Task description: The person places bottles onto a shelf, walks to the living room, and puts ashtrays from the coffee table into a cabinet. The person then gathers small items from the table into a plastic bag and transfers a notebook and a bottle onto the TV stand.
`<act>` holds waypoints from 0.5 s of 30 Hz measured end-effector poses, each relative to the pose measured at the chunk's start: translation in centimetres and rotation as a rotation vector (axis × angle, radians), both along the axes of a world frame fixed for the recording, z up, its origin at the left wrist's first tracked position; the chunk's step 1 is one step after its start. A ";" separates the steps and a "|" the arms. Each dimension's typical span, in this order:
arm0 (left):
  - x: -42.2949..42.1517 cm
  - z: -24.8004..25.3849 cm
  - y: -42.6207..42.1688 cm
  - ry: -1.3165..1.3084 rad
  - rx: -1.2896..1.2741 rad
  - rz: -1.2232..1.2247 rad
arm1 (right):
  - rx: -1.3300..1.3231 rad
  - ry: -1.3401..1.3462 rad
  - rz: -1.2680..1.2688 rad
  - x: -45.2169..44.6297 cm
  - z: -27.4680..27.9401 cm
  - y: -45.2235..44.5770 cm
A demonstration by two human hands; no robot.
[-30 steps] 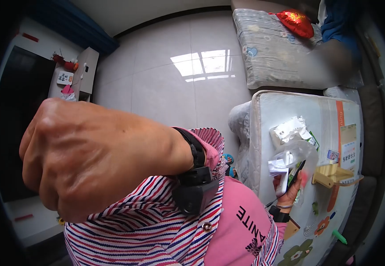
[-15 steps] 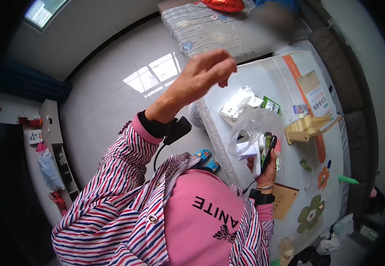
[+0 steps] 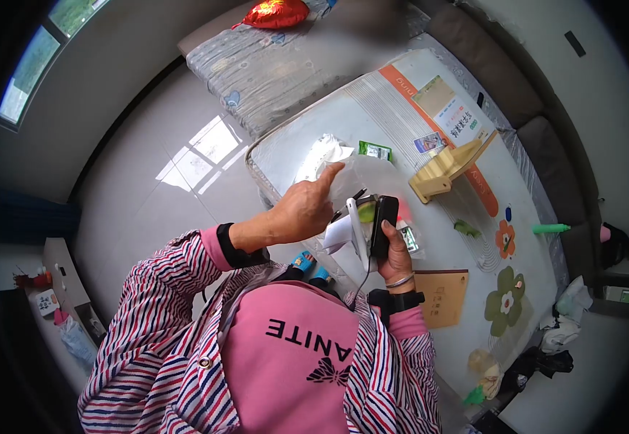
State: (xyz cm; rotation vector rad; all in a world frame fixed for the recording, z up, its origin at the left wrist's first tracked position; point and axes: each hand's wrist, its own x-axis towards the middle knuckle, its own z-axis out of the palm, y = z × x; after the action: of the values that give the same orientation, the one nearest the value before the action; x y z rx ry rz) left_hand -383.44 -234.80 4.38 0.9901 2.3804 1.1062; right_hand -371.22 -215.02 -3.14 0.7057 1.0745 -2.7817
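My left hand (image 3: 301, 211) is beside the clear plastic bag (image 3: 368, 173), its index finger stretched out at the bag's edge and the other fingers bent. Nothing shows in it; its underside is hidden. In my right hand (image 3: 397, 254) is a black phone-like device (image 3: 384, 226), with the thumb along its side. A white slim object (image 3: 358, 235) with a cable stands against the device, and folded white paper (image 3: 338, 233) lies to its left. The bag hangs around and behind these things, with green and red items showing through it.
On the mattress (image 3: 372, 108) are a white package (image 3: 323, 155), a green packet (image 3: 375, 150), a wooden stand (image 3: 441, 177), a card (image 3: 428, 142) and a brown envelope (image 3: 448, 296). A second mattress (image 3: 256, 76) bears a red cushion (image 3: 277, 13). A cabinet (image 3: 65, 271) is at left.
My left hand has come down from in front of the camera to the bag, its index finger now extended. My right hand still holds the device. The view has turned and shifted.
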 end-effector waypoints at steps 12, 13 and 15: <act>0.2 1.2 1.2 -0.640 0.583 -0.171 | 0.299 -0.032 0.375 -2.8 2.3 0.9; 0.6 2.1 1.1 -0.705 0.557 -0.168 | 0.246 -0.097 0.251 -2.8 1.3 1.2; 1.3 2.9 0.9 -0.750 0.541 -0.175 | 0.054 -0.108 -0.030 -2.8 -1.3 1.6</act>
State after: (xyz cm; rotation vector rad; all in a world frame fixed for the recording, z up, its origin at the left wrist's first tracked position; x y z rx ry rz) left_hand -382.17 -233.90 7.32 0.7205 1.4068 1.7159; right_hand -374.06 -213.41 -4.43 0.8747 1.1316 -2.7119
